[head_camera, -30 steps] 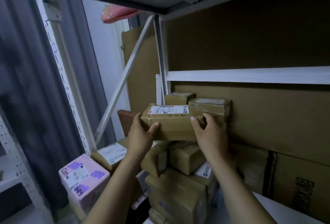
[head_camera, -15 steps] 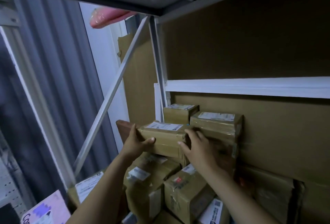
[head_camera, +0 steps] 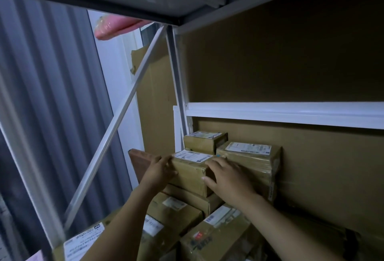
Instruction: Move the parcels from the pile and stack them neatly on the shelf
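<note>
A brown cardboard parcel with a white label lies on top of a stack of parcels inside the white metal shelf. My left hand holds its left end with curled fingers. My right hand grips its right front corner, thumb on the front face. Just right of it sits a larger taped parcel, and behind it a smaller parcel in the back corner. Several more parcels are stacked beneath.
A cardboard sheet lines the back of the shelf. A diagonal white brace crosses the left side. Grey curtain hangs at left. A pink wrapped item sits above. A labelled box lies at bottom left.
The parcel has gone from held up in the air down onto the stack beside the larger parcel. My hands have slid along it, the right one to its front corner. The view came closer.
</note>
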